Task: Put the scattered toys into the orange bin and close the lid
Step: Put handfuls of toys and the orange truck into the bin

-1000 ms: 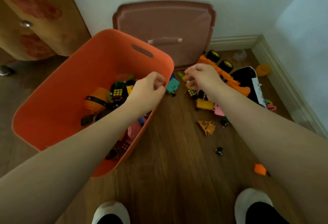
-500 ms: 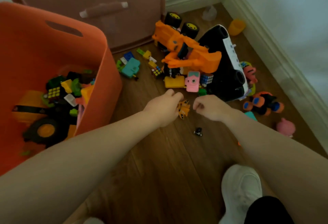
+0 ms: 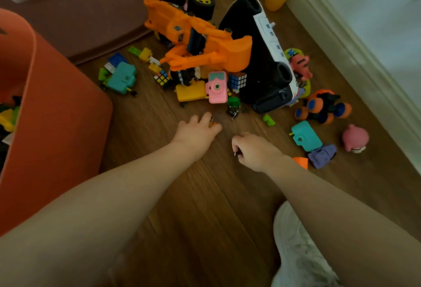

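Both hands reach down to the wooden floor (image 3: 205, 207). The left hand (image 3: 197, 134) curls its fingers around a small orange toy (image 3: 212, 123), mostly hidden beneath them. The right hand (image 3: 255, 151) pinches a tiny dark toy (image 3: 236, 154) in curled fingers. Beyond the hands lie 1 pink camera (image 3: 216, 87), an orange digger (image 3: 200, 43) and a black-and-white car (image 3: 266, 59). The orange bin (image 3: 57, 127) stands left of the left hand, toys inside; its lid (image 3: 79, 9) leans behind.

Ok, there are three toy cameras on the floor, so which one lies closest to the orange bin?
The teal camera at the left, just off the orange bin. The pink camera sits mid-pile, and the other teal camera lies far right, beside the purple toy.
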`<state>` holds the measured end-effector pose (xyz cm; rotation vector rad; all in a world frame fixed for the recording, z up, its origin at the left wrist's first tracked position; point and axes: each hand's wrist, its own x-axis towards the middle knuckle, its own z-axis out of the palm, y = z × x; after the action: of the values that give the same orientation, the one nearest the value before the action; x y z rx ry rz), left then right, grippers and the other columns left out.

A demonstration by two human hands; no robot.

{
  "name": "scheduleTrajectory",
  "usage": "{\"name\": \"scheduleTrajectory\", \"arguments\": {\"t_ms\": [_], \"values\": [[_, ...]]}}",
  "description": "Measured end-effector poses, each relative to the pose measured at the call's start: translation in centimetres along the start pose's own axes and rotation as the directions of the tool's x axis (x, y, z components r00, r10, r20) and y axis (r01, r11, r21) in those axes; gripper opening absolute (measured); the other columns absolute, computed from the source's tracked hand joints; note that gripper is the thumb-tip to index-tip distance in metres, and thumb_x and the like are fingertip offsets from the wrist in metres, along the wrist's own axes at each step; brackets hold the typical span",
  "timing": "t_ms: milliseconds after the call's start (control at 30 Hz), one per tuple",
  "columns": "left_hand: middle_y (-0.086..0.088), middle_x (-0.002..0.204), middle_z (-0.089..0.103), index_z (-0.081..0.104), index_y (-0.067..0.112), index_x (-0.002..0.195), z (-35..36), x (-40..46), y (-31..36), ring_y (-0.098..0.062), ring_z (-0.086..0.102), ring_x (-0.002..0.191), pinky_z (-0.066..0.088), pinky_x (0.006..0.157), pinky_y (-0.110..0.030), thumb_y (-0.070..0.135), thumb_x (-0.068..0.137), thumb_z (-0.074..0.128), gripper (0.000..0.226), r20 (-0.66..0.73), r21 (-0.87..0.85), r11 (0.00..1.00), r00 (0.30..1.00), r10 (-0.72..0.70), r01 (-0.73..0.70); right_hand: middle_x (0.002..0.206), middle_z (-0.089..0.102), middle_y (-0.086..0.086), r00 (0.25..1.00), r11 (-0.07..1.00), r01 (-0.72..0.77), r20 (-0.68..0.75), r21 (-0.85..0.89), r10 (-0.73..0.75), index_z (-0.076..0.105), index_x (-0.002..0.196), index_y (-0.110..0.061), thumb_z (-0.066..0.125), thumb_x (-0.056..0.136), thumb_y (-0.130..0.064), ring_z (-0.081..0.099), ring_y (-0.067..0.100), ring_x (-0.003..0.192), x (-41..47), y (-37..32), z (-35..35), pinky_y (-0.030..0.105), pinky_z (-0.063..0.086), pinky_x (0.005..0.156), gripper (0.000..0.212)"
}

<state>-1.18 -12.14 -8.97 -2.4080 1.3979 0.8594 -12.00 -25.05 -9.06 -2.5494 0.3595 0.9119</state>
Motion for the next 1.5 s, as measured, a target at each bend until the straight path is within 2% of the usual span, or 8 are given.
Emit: {"name": "scheduleTrajectory", "arguments": {"t_ms": [300, 433, 700, 867, 1000, 1133, 1333, 1500], "values": [[-0.008, 0.118, 0.035, 0.036, 0.027, 0.113, -1.6, -0.6, -2.2, -0.028, 0.05, 0.082, 0.042, 0.067, -0.034, 0.04, 0.072, 0.066, 0.053, -0.085, -0.341, 0.932, 0.984, -0.159, 0.121, 0.068, 0.052, 0.001, 0.909, 0.899, -0.016, -0.369, 0.438, 0.196, 0.046, 0.113, -0.012, 0.043, 0.091, -0.01, 0.053, 0.019, 0.061, 1.4, -0.8, -3.7, 0.033, 0.042, 0.054, 0.022], [0.002, 0.113, 0.034, 0.033, 0.031, 0.099, -3.4, -1.2, -4.3, -0.018, 0.048, 0.079, 0.04, 0.057, -0.028, 0.042, 0.07, 0.067, 0.046, -0.273, -0.43, 0.901, 0.941, -0.198, 0.065, 0.1, 0.061, 0.015, 0.853, 0.808, 0.0, -0.422, 0.589, 0.307, 0.05, 0.116, -0.006, 0.045, 0.093, -0.02, 0.059, 0.03, 0.087, 4.2, -2.8, -5.8, 0.036, 0.047, 0.07, 0.027], [0.009, 0.093, 0.042, 0.039, 0.028, 0.119, -5.7, -2.8, -6.2, -0.013, 0.048, 0.077, 0.035, 0.056, -0.027, 0.046, 0.075, 0.065, 0.055, -0.348, -0.571, 0.818, 0.882, -0.317, 0.069, 0.085, 0.059, 0.006, 0.89, 0.799, -0.266, -0.182, 0.539, 0.419, 0.058, 0.092, -0.011, 0.072, 0.075, -0.033, 0.059, 0.024, 0.082, 6.6, -5.5, -6.9, 0.031, 0.045, 0.06, 0.031], [0.007, 0.075, 0.051, 0.045, 0.031, 0.105, -8.2, -5.8, -6.2, -0.008, 0.053, 0.063, 0.041, 0.051, -0.024, 0.049, 0.076, 0.059, 0.038, -0.31, -0.856, 0.514, 0.855, -0.416, -0.061, 0.06, 0.047, -0.005, 0.986, 0.436, -0.14, 0.167, 0.889, -0.024, 0.063, 0.094, -0.02, 0.077, 0.073, -0.036, 0.038, 0.008, 0.052, 3.2, -6.4, -7.7, 0.021, 0.031, 0.049, 0.029], [0.014, 0.079, 0.054, 0.047, 0.033, 0.1, -10.9, -12.0, -8.1, 0.009, 0.052, 0.069, 0.037, 0.059, -0.004, 0.054, 0.073, 0.056, 0.035, -0.604, -0.682, 0.682, 0.73, -0.319, -0.266, 0.06, 0.052, -0.007, 0.993, 0.315, -0.005, 0.043, 0.949, -0.113, 0.063, 0.104, -0.023, 0.079, 0.067, -0.033, 0.04, 0.006, 0.052, 1.8, -10.0, -11.7, 0.022, 0.033, 0.053, 0.042], [-0.001, 0.106, 0.056, 0.059, 0.015, 0.109, -10.4, -18.3, -11.5, -0.02, 0.062, 0.087, 0.053, 0.066, -0.033, 0.055, 0.071, 0.049, 0.055, -0.758, -0.432, 0.892, 0.589, -0.279, -0.133, 0.048, 0.042, -0.008, 0.986, 0.4, 0.042, 0.026, 0.916, -0.163, 0.06, 0.092, -0.011, 0.072, 0.074, -0.035, 0.035, 0.005, 0.043, 1.4, -17.0, -16.4, 0.018, 0.028, 0.045, 0.032], [-0.007, 0.132, 0.039, 0.04, 0.012, 0.134, -4.6, -21.6, -16.8, -0.026, 0.058, 0.099, 0.044, 0.064, -0.028, 0.057, 0.085, 0.046, 0.067, -0.445, -0.613, 0.726, 0.623, -0.643, 0.311, 0.054, 0.046, -0.003, 0.974, 0.642, 0.064, 0.092, 0.764, -0.207, 0.062, 0.086, -0.016, 0.071, 0.079, -0.031, 0.041, 0.005, 0.044, 1.4, -27.3, -16.7, 0.015, 0.026, 0.035, 0.019], [-0.013, 0.154, 0.013, 0.006, 0.012, 0.148, -0.5, -21.3, -18.5, -0.036, 0.019, 0.137, 0.027, 0.106, -0.048, 0.042, 0.093, 0.047, 0.074, -0.039, -0.618, 0.605, 0.749, -0.661, 0.502, 0.085, 0.063, 0.007, 0.991, 0.645, 0.079, 0.009, 0.76, -0.132, 0.062, 0.095, -0.008, 0.07, 0.082, -0.018, 0.061, 0.011, 0.062, 1.0, -30.7, -16.0, 0.018, 0.051, 0.052, 0.018]]}}
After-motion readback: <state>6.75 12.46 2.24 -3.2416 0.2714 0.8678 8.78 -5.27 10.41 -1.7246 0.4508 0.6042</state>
